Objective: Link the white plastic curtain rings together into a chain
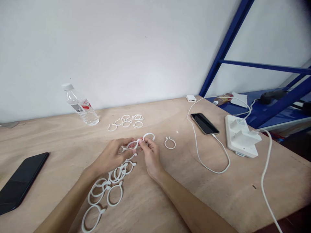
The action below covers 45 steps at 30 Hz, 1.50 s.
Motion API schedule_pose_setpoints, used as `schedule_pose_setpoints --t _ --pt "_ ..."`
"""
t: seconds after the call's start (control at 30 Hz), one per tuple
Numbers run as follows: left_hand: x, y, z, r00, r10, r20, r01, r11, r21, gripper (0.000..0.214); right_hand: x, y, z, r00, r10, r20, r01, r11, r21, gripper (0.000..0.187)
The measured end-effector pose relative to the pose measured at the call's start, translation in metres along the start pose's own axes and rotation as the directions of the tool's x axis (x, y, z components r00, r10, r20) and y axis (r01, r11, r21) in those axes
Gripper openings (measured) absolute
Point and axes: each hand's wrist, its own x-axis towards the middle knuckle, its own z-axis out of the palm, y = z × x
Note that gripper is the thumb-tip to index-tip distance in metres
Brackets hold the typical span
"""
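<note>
White plastic rings with small knobbed ends, like curtain rings, lie about my hands. My left hand (114,153) is closed on one white ring (130,144), thumb and fingers around its sides. Between the thumb and fingers of my right hand (151,155) is another white ring (150,133), its loop sticking up past the fingertips. The two rings come close at my fingertips, but I cannot tell whether they are linked. Below my left hand, several loose rings (114,195) overlap in a line toward the near edge. A single open ring (170,143) lies to the right of my right hand.
Farther back sits a group of rings (126,123), beside a tilted-looking water bottle (81,106). A black phone (23,181) lies at left. At right are a charging phone (204,123), white cable, power strip (243,139) and charger block (191,98). A blue metal frame (225,42) stands behind.
</note>
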Motion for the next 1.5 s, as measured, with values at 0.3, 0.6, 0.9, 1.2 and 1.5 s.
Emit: schedule_pose_setpoints --t 0.3,0.6,0.9,1.2,1.5 --pt "-0.002 0.001 -0.002 0.999 -0.016 0.028 0.014 0.998 0.062 0.035 0.001 0.004 -0.001 0.999 0.036 0.022 -0.036 0.999 0.026 0.02" --pt "-0.017 -0.022 -0.029 0.998 -0.059 0.007 0.053 0.935 0.351 0.039 0.0 0.0 0.001 0.997 0.069 0.021 -0.071 0.995 0.066 0.036" --pt "-0.009 -0.013 -0.011 0.992 0.099 -0.076 -0.074 0.959 0.275 0.061 -0.01 -0.012 0.001 0.968 0.172 0.181 -0.179 0.984 0.022 0.05" --pt "0.003 -0.01 0.005 0.958 0.279 -0.059 -0.267 0.95 0.162 0.053 -0.003 -0.015 -0.006 0.875 0.28 0.395 -0.371 0.912 0.176 0.046" --pt "0.004 -0.009 0.009 0.917 0.387 -0.092 -0.375 0.918 0.126 0.049 0.0 -0.012 -0.01 0.71 0.378 0.595 -0.579 0.794 0.186 0.05"
